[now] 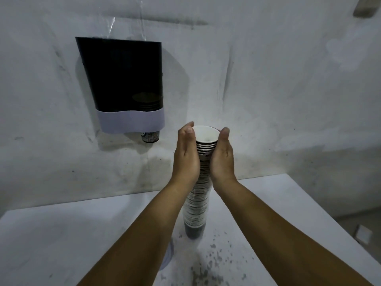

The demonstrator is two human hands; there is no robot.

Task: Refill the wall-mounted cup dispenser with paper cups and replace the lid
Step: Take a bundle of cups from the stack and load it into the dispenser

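Observation:
A tall stack of paper cups stands upright on the white table, its open white mouth facing up. My left hand and my right hand press flat against the upper part of the stack from either side. The cup dispenser hangs on the wall up to the left, with a dark translucent body, a pale lilac lower band and an open top. A few cups show inside it on the right, and one cup pokes out below. A pale round object, perhaps the lid, lies mostly hidden under my left forearm.
Clear plastic film hangs on the wall above the dispenser. The table's right edge drops to the floor, where a small pale object lies. Dark specks mark the tabletop near the front.

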